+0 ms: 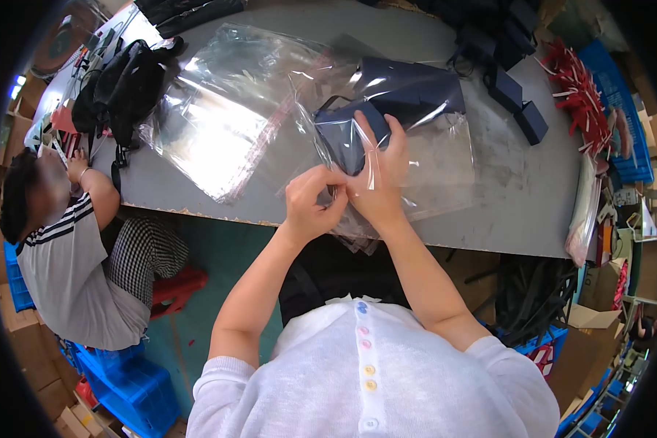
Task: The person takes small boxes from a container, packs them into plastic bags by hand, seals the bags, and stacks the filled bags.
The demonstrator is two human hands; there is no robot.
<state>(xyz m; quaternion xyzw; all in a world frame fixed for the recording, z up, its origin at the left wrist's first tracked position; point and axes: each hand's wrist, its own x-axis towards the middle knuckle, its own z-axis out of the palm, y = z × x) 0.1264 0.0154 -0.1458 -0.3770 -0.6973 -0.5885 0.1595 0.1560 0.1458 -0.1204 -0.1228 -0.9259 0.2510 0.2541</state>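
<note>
A navy blue box (pixel 349 131) with a dark strap or cord at its top lies under clear film on the table. My right hand (pixel 379 166) rests at the box's near end with fingers spread, and glossy film covers part of it. Beside it, my left hand (pixel 315 202) has its fingers pinched together on the edge of a clear plastic bag (pixel 438 157). A larger flat navy piece (pixel 412 86) lies behind the box, also partly under film. Whether the box is fully inside the bag, I cannot tell.
A stack of clear bags (pixel 226 109) lies to the left on the grey table (pixel 518 212). Several navy boxes (pixel 505 89) sit at the back right, near red ribbons (pixel 578 95). A black bag (pixel 128 87) and a seated person (pixel 87 255) are at the left.
</note>
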